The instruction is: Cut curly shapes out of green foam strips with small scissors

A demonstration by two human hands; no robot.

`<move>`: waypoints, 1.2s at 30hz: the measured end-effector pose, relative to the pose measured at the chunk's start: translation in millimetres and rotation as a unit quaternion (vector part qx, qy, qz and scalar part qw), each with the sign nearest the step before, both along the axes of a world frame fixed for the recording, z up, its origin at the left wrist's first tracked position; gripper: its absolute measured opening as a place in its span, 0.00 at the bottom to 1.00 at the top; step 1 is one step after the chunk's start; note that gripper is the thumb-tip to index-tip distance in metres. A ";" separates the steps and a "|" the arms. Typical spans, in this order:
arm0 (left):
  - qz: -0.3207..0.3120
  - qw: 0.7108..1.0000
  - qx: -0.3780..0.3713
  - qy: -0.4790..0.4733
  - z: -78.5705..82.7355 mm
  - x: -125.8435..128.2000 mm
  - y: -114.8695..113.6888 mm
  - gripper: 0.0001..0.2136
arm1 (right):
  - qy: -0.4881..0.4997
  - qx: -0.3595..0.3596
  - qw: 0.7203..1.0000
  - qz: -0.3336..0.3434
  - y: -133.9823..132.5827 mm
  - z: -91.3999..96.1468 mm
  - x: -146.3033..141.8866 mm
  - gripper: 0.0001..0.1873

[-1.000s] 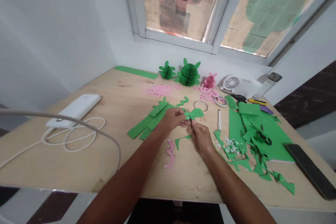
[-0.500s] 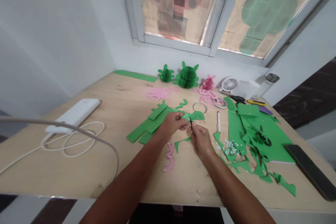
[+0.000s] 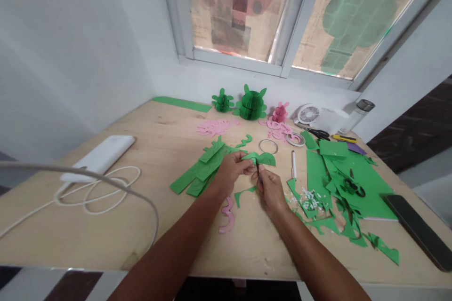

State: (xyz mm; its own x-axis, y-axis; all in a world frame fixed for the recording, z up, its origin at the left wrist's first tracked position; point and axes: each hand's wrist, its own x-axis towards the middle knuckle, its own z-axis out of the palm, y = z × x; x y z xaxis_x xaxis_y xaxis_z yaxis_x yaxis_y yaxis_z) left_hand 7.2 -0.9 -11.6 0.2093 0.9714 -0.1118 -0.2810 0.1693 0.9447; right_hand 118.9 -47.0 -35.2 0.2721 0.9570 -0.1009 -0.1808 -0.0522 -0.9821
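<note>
A green paper cutout point(image 3: 264, 158) with an arched edge is sitting just above mid-table. The left hand point(image 3: 231, 171) is pinching its near edge, and the right hand point(image 3: 271, 187), close beside, is gripping a thin dark tool point(image 3: 257, 167) against it. The wooden table point(image 3: 158, 225) is standing under a papered window point(image 3: 247, 9). Green strips point(image 3: 197, 169) are lying to the left, green offcuts point(image 3: 339, 183) to the right, and a pink piece point(image 3: 228, 214) nearer.

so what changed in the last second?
Hardly anything. The left hand still pinches the green paper cutout, and the right hand still holds a thin dark tool against it. Nothing was picked up or let go. The slight downward drift of everything looks like the head camera moving. The pen, pink cutout and green scraps stayed put.
</note>
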 end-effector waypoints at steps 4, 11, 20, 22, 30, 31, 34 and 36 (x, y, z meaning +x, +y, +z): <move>0.014 1.000 -0.002 -0.002 -0.9 1.0 -0.2 0.08 | 0.018 -0.021 1.000 0.007 -1.3 1.0 -2.4 0.27; 0.020 1.000 0.003 -0.018 -2.8 7.9 -2.2 0.11 | 0.038 -0.018 0.999 -0.006 -2.9 -0.1 -4.5 0.27; 0.053 0.998 0.004 -0.036 -1.7 9.0 -3.9 0.10 | 0.032 -0.019 0.999 0.005 -3.3 -2.4 -4.8 0.28; 0.065 0.997 0.006 -0.028 -0.7 7.1 -2.6 0.10 | 0.027 -0.027 0.999 0.017 -3.4 -3.6 -4.2 0.28; 0.105 0.994 0.000 -0.022 4.3 -3.3 6.5 0.08 | -0.003 -0.018 0.999 0.046 -2.0 -9.8 -0.7 0.30; 0.102 0.995 0.000 -0.021 4.8 -4.3 7.2 0.08 | -0.003 -0.017 0.999 0.047 -1.8 -10.2 0.0 0.30; 0.088 0.996 -0.001 -0.014 5.6 -6.0 7.8 0.08 | -0.002 -0.014 0.999 0.051 -1.1 -9.7 2.6 0.31; 0.080 0.997 0.003 -0.009 5.7 -6.4 7.5 0.08 | 0.000 -0.011 0.998 0.055 -0.9 -8.1 4.4 0.30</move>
State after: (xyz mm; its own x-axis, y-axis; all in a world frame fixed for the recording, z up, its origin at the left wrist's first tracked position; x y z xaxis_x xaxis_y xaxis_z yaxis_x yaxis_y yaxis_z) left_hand 0.9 6.7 -5.9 0.0542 0.9932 -0.1034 -0.3217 0.1154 0.9398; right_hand 123.3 -47.9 -43.4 0.1657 0.9786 -0.1223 -0.1729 -0.0932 -0.9805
